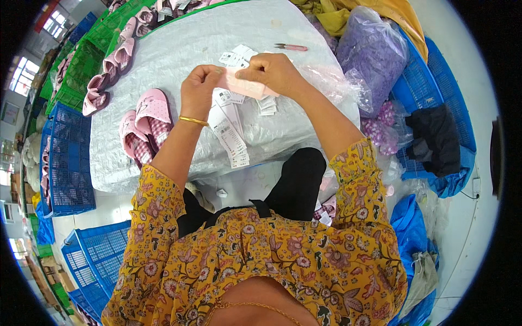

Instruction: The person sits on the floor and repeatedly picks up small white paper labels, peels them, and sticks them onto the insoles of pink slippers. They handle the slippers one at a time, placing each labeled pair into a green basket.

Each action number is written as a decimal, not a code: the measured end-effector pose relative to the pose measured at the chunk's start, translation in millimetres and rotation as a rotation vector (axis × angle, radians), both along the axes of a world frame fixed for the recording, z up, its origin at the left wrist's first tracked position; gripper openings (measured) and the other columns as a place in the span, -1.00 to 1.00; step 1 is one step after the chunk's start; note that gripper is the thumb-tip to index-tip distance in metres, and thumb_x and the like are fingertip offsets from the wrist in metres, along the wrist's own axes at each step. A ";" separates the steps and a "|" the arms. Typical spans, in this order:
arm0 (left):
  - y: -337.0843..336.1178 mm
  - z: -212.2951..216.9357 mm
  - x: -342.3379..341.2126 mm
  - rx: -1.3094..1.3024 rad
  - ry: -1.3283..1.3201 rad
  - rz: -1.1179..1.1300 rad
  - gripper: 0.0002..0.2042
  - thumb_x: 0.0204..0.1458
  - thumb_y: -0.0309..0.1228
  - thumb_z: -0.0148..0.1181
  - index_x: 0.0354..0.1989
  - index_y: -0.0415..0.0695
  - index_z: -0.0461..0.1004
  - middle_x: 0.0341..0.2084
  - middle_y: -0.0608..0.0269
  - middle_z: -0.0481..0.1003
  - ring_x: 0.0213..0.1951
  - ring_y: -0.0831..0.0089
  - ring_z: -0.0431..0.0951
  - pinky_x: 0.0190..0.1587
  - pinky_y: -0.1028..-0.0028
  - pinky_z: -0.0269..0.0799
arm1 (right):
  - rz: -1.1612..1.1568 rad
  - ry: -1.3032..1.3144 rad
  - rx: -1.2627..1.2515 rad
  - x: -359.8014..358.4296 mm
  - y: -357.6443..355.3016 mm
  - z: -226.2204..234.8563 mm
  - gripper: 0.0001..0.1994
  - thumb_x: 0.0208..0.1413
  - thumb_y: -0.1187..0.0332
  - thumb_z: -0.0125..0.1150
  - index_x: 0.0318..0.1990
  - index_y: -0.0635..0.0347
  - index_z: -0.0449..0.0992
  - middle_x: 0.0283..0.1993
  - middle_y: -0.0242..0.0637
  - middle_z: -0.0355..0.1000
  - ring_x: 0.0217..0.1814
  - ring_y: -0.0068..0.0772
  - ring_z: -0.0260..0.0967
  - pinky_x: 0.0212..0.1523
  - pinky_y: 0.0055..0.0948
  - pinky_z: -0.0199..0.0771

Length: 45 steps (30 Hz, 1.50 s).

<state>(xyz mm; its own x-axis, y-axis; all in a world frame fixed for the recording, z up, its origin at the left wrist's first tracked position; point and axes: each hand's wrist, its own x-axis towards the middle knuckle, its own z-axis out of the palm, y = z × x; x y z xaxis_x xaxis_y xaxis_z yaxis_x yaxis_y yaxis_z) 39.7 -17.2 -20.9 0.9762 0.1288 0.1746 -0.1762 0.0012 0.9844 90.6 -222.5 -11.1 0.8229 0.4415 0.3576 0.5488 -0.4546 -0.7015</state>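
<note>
Pink slip [246,87] pinched between both hands' fingers [209,73].

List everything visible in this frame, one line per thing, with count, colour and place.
Pink piece: one, held between both hands.
Paper tags: many, white, on the table under the hands.
Slippers: one pair, pink, table's left edge; more along the far left.
Snips: one, pink handle, far side of the table.
Table cover: one, grey-white.
Crates: several, blue and green, left; blue, right.
Bag: one, clear, purple contents, right.
Left hand: gold bangle.
Right hand: pinching the piece.
</note>
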 end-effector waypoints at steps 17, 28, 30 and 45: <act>27.2 0.4 -15.3 0.063 0.198 -0.089 -0.76 0.17 -0.45 0.13 -0.02 -0.24 0.37 -0.46 0.24 0.49 -0.55 0.60 0.43 -0.55 0.66 0.27 | -0.343 -0.022 0.024 -100.1 -76.0 -48.2 -0.83 0.07 0.30 0.27 -0.21 0.11 0.59 -0.31 -0.23 0.49 -0.33 -0.22 0.49 -0.30 -0.32 0.47; -93.8 -17.5 29.9 -0.045 0.225 -0.437 -0.70 0.12 -0.48 0.19 -0.05 -0.34 0.31 -0.26 0.02 0.52 -0.30 0.35 0.64 -0.29 0.55 0.57 | -0.387 -0.347 -0.198 -109.6 -59.9 -73.4 -0.83 -0.02 0.40 0.30 -0.22 0.01 0.60 -0.36 -0.31 0.39 -0.32 -0.20 0.44 -0.34 -0.29 0.46; -115.8 -26.9 36.5 -0.061 0.270 -0.521 -0.76 0.14 -0.48 0.16 -0.11 -0.32 0.30 -0.26 0.02 0.53 -0.29 0.33 0.65 -0.29 0.55 0.59 | -0.377 -0.417 -0.260 -105.0 -60.2 -82.4 -0.84 -0.02 0.38 0.29 -0.23 0.00 0.59 -0.37 -0.31 0.37 -0.31 -0.19 0.43 -0.33 -0.27 0.46; -149.2 -29.8 49.7 0.085 0.503 -0.700 -0.88 0.25 -0.39 0.03 -0.17 -0.16 0.32 -0.19 0.10 0.55 -0.13 0.36 0.64 -0.10 0.48 0.54 | -0.419 -0.308 -0.283 -105.2 -63.5 -95.9 -0.90 0.02 0.33 0.26 -0.29 0.06 0.55 -0.25 -0.29 0.39 -0.28 -0.18 0.45 -0.33 -0.22 0.48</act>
